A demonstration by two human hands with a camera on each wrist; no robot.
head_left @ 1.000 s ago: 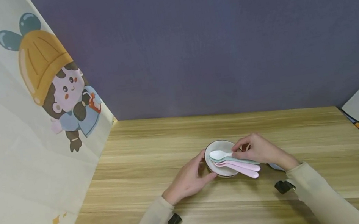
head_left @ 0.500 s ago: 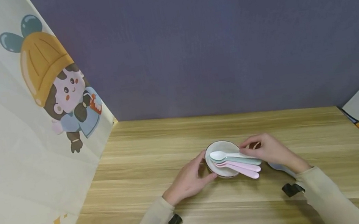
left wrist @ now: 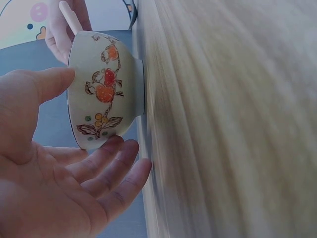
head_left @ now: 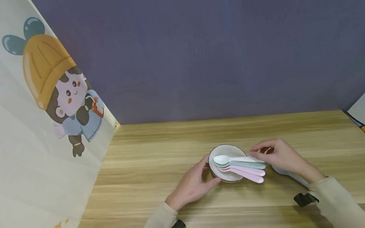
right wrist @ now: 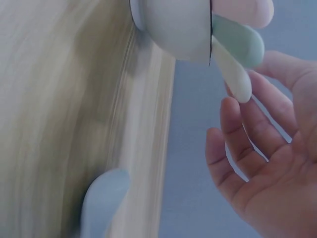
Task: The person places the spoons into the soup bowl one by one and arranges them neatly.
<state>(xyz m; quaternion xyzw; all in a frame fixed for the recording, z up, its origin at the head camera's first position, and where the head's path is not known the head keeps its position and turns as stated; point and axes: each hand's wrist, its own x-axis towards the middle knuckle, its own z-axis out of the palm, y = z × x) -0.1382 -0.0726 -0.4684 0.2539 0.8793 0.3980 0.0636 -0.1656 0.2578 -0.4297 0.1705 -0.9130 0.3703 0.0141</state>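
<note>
A small bowl, white inside with a dark rim, stands on the wooden table. My left hand holds its left side, thumb and fingers at the rim; the left wrist view shows the bowl's painted fruit and leaves. Several spoons rest in the bowl with handles sticking out to the right: a white spoon, a green spoon and two pink spoons. My right hand is at the white spoon's handle end, its fingers loosely bent and spread around the tip, not gripping it.
A pale blue flat thing with a rounded end lies on the table under the right forearm. A dark wall rises behind the table, and a cartoon-printed curtain hangs at the left.
My right hand has slid rightward along the white spoon, from near its head to the handle end, leaving the spoon lying in the bowl. My left hand keeps its hold.
</note>
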